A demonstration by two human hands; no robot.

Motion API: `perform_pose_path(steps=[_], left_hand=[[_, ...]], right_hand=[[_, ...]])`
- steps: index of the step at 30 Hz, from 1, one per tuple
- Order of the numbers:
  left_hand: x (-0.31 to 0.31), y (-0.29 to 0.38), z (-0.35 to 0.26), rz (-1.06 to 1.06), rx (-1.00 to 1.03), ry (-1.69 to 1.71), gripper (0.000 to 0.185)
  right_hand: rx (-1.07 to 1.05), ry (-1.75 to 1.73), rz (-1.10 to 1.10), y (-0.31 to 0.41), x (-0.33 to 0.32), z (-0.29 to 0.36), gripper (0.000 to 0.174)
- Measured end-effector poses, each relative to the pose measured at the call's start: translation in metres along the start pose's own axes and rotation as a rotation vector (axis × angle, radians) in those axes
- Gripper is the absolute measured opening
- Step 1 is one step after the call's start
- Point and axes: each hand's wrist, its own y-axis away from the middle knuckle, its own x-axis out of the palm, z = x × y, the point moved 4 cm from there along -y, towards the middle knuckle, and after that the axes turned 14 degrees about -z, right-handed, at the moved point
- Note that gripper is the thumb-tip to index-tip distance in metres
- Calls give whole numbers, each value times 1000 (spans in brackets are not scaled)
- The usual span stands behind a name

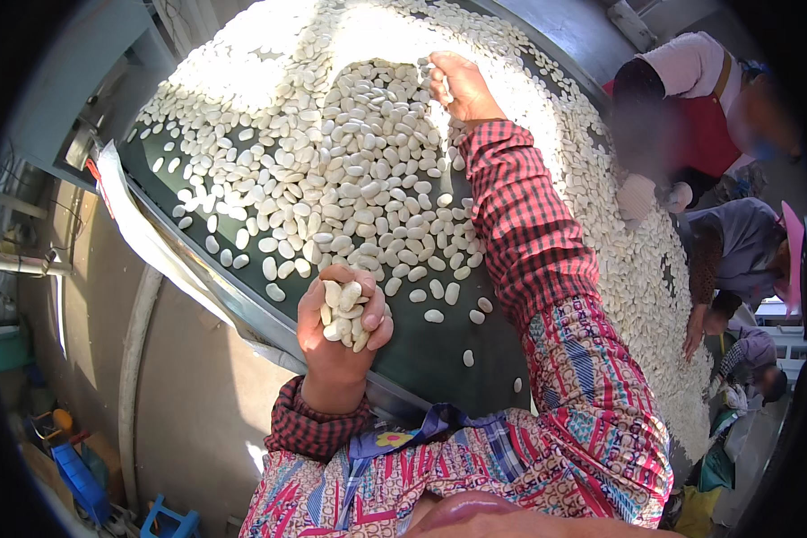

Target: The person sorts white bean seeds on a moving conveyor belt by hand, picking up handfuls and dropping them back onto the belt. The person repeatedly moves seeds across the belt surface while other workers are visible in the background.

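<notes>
My left hand [341,336] is cupped palm up over the near edge of the dark green conveyor belt [444,356], its fingers curled around a handful of white beans [347,311]. Farther out, my right hand [463,86] is over the sunlit part of the bean layer. Its fingers are curled in, with thumb and forefinger close together beside a bean. Glare hides whether anything is held there. Large white beans [370,161] lie spread thickly across the belt between my hands. Toward me they thin out, and single beans [434,316] rest on bare belt.
A metal side rail [195,249] with a white sheet [141,222] borders the belt at left. Co-workers sit along the right side, one wearing a red apron [703,134] and one a pink hat [791,252]. Blue plastic stools [81,481] stand on the floor at lower left.
</notes>
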Motion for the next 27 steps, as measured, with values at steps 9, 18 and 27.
perform_pose_path(steps=[9,18,27], left_hand=[[4,2,29,-47,-157,-43,29],[9,10,49,-16,-181,-100,29],[10,18,70,-12,-168,-57,29]], right_hand=[[-520,869,-96,-27,53,26,23],[-641,1247,-183,-31,60,7,27],[-72,354,203,61,27,29,25]])
